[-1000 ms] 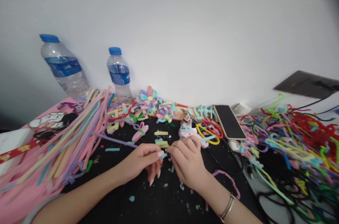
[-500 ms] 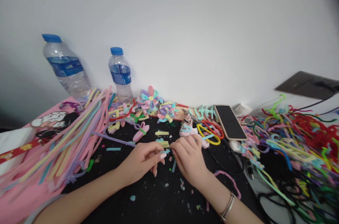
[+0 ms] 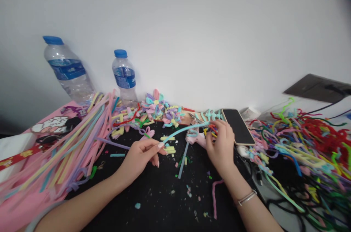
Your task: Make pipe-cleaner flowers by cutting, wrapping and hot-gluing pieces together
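My left hand [image 3: 139,155] pinches the near end of a light blue pipe cleaner [image 3: 184,130] over the black mat [image 3: 153,202]. The stem arcs up to the right, where my right hand [image 3: 221,146] grips its other end with closed fingers, close to the yellow and red loops [image 3: 212,131] and the phone [image 3: 238,126]. A short blue stem [image 3: 183,160] lies on the mat between my hands. Yellow cut pieces [image 3: 169,149] sit just right of my left fingertips.
Two water bottles [image 3: 67,69] [image 3: 124,76] stand at the wall. Long pastel stems [image 3: 68,144] fan out on the left over a pink sheet. Pipe-cleaner flowers [image 3: 156,105] lie at the back. A tangled heap of bright stems [image 3: 307,148] and black cables fills the right.
My hands were together at the mat's middle over a small blue piece. They have drawn apart: the right hand moved up and right toward the phone, with a long blue stem stretched between them.
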### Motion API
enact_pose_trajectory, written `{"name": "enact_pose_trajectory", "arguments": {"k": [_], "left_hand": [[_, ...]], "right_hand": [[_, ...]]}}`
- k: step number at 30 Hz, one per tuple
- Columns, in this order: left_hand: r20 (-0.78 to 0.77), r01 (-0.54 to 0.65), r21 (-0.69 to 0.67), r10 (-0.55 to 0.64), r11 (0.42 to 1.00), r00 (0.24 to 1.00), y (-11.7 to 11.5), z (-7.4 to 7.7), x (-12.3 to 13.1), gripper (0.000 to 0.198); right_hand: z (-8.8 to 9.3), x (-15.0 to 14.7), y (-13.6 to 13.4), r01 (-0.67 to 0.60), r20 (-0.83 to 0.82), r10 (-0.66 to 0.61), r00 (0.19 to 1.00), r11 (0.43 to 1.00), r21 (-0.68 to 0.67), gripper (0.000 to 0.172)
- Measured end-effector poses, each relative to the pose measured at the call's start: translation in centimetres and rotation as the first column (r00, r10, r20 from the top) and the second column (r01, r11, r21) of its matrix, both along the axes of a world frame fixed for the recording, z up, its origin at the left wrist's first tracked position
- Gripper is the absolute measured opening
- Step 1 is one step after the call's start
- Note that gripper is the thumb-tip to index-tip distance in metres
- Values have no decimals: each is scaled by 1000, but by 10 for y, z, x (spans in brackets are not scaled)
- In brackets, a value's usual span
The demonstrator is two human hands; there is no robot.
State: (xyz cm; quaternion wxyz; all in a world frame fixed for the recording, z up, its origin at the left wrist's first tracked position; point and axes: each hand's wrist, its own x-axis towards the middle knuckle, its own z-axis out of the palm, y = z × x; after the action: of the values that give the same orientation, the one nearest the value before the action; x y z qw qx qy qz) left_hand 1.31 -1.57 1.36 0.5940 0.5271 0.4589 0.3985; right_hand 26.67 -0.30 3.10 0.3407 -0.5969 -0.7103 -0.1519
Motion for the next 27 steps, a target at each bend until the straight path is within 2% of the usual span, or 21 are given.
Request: {"name": "enact_pose_trajectory", "arguments": {"k": [1,3,5,7,11,14,17,20,22,25,27], "left_hand": [[22,-26,-31,27,999,999,1,0,0,31],[58,-57,-92,63,994,996,1,-1,1,31],[87,-63,-134,75,989,993,1,-2,1,31],[108,-61,-153,78,986,991,1,-3,1,31],[132,-67,-170,90,983,987,1,-5,1,30],[130,-74,-179,98,981,987,1,-3,2,29],[123,-86,-181,110,980,986,1,0,3,28],[125,-92,-165,113,982,986,0,-1,3,28],[129,-96,-141,114,985,985,1,-2,2,28],[147,-129,-99,143,987,979,1,-3,2,27],[161,-154,-71,164,985,973,1,-2,3,26]], "right_hand": [[1,8,6,102,55,-96,994,989,-108,28],[1,22,14,290,160,-251,955,907,-306,29],[2,33,20,363,205,-301,931,813,-455,29],[1,40,22,339,177,-290,940,771,-538,31],[0,47,23,259,131,-226,965,761,-594,38],[0,50,24,253,135,-217,967,747,-614,39],[0,51,26,279,150,-238,960,732,-621,32],[-1,51,26,342,192,-283,940,745,-574,22],[-1,52,26,363,173,-320,932,796,-485,22],[3,51,25,309,28,-319,948,890,-335,24],[8,46,22,235,-58,-265,963,922,-308,20]]}}
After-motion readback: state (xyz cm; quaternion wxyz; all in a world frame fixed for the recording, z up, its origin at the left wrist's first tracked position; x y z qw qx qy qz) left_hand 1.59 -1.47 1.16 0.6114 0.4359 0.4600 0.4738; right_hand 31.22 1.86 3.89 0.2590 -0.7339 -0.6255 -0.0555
